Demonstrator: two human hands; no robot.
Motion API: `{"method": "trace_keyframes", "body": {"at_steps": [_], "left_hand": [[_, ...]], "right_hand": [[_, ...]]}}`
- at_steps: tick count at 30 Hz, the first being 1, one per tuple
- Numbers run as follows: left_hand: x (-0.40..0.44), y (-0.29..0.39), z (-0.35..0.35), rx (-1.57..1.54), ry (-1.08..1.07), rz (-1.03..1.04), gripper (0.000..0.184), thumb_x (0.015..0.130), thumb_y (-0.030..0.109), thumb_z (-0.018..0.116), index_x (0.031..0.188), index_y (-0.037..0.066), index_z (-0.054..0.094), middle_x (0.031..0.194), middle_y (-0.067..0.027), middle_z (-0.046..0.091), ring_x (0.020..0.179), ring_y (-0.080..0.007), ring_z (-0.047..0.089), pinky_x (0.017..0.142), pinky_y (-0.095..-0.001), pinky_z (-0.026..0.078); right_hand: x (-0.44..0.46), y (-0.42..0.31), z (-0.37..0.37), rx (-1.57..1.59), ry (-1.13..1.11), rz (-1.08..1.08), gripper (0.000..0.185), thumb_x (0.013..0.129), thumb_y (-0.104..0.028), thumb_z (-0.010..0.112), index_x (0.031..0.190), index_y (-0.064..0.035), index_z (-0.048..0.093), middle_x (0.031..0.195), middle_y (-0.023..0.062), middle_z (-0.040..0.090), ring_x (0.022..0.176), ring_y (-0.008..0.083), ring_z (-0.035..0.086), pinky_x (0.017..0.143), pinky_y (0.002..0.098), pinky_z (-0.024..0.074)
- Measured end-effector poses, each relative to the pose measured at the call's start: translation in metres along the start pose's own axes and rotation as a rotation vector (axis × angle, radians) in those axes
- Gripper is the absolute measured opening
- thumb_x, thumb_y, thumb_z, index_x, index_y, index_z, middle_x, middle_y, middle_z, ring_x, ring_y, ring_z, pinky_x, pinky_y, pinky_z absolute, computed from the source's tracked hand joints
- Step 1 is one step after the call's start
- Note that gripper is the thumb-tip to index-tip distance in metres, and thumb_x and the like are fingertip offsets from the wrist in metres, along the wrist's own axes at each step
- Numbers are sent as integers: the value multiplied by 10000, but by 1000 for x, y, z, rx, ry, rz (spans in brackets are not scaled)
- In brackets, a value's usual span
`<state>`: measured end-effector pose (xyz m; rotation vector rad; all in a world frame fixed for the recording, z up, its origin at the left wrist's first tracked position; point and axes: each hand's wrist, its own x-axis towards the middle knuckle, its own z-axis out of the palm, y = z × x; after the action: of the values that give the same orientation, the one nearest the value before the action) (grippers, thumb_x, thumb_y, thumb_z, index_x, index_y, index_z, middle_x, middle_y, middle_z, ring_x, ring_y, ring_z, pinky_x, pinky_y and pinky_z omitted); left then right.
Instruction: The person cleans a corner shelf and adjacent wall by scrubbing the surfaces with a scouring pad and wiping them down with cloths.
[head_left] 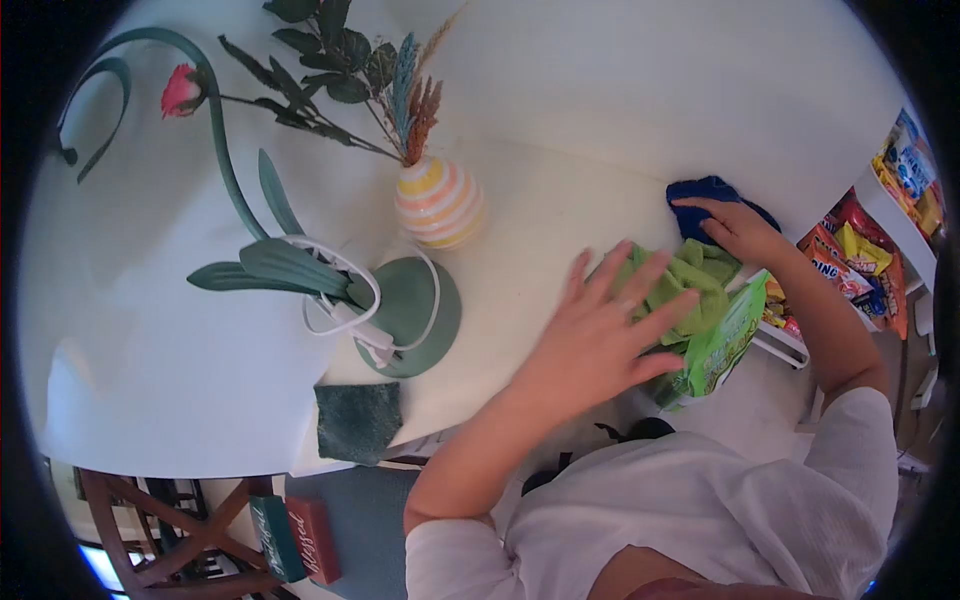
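My left hand [610,335] is open, its fingers spread over the near side of a crumpled light green cloth [695,285]. Whether the fingertips touch that cloth I cannot tell. Farther right, my right hand [745,230] presses its fingers on a bunched dark blue cloth [712,190] against the white table [540,230]. Below the green cloth, at the table's edge, is a bright green printed packet [725,340], partly hidden by the cloth and my left hand.
A striped round vase [440,205] with artificial stems stands at the back. Left of it is a green flower-shaped lamp [425,325] with a white cable [370,325]. A dark green square cloth [358,423] lies near the front edge. Snack packets [850,255] fill shelves at right.
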<state>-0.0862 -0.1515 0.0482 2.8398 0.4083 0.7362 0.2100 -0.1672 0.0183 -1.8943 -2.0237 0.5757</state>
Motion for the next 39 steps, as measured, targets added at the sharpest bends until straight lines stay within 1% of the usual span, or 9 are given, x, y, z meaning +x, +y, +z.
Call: {"method": "trace_keyframes", "body": {"at_steps": [6, 8, 15, 17, 21, 27, 31, 34, 39], "left_hand": [[26, 12, 74, 185, -90, -67, 477, 776, 320, 633, 1236, 233, 539, 1307, -137, 474, 1190, -346, 448, 943, -548, 376], [13, 12, 75, 127, -21, -46, 462, 744, 235, 640, 1198, 192, 565, 1249, -121, 516, 1123, -323, 492, 895, -494, 419], [-101, 38, 40, -129, 446, 4, 411, 658, 19, 615, 1063, 85, 632, 1082, -118, 576, 931, -302, 570, 792, -383, 486], [-147, 56, 38, -225, 549, -160, 382, 643, -48, 606, 1010, 52, 648, 1029, -146, 599, 930, -287, 584, 785, -377, 489], [-238, 84, 66, -163, 721, -575, 247, 843, 54, 590, 1083, -5, 577, 1040, -144, 605, 891, -237, 592, 823, -335, 462], [-303, 108, 99, -730, 969, -969, 257, 876, 31, 548, 1133, 12, 551, 1101, -89, 563, 1000, -154, 536, 871, -288, 430], [-292, 116, 103, -874, 998, -1022, 256, 887, 32, 543, 1142, 0, 540, 1107, -80, 562, 993, -143, 537, 878, -277, 425], [-284, 115, 108, -805, 965, -971, 257, 889, 36, 546, 1143, -3, 534, 1092, -83, 572, 963, -146, 553, 857, -279, 442], [-275, 117, 106, -736, 954, -904, 261, 889, 32, 548, 1148, 2, 538, 1122, -85, 565, 973, -140, 547, 879, -273, 430]], "right_hand": [[2, 7, 6, 1, 103, -132, 386, 904, -178, 447, 1287, -164, 486, 1118, 189, 588, 988, 347, 563, 916, 415, 412], [0, -11, -2, 36, 26, 7, 378, 908, -185, 440, 1281, -150, 491, 1152, 188, 578, 1038, 355, 548, 938, 409, 402], [69, -31, 37, -179, 181, -196, 426, 932, -299, 397, 1269, -53, 482, 1234, 194, 538, 1131, 359, 509, 985, 393, 382], [100, -49, 51, -220, 184, -275, 476, 929, -345, 387, 1281, -36, 470, 1270, 191, 515, 1158, 355, 494, 997, 397, 376], [105, -99, 70, -230, 91, -243, 527, 921, -420, 407, 1329, -87, 431, 1302, 197, 486, 1156, 369, 495, 1007, 392, 367], [53, -163, 104, -169, -30, -440, 552, 892, -440, 438, 1320, -92, 448, 1248, 196, 531, 1107, 383, 529, 975, 421, 396], [9, -213, 130, -62, -128, -595, 445, 893, -369, 471, 1235, -88, 524, 1128, 188, 598, 1019, 351, 581, 895, 428, 451], [3, -224, 158, 217, 50, -867, 291, 902, -207, 532, 1163, -79, 554, 1036, 148, 625, 936, 294, 611, 842, 370, 474], [-20, -197, 71, 658, 251, -641, 234, 948, -125, 446, 1169, -90, 515, 1019, 53, 618, 886, 133, 596, 807, 268, 486]]}}
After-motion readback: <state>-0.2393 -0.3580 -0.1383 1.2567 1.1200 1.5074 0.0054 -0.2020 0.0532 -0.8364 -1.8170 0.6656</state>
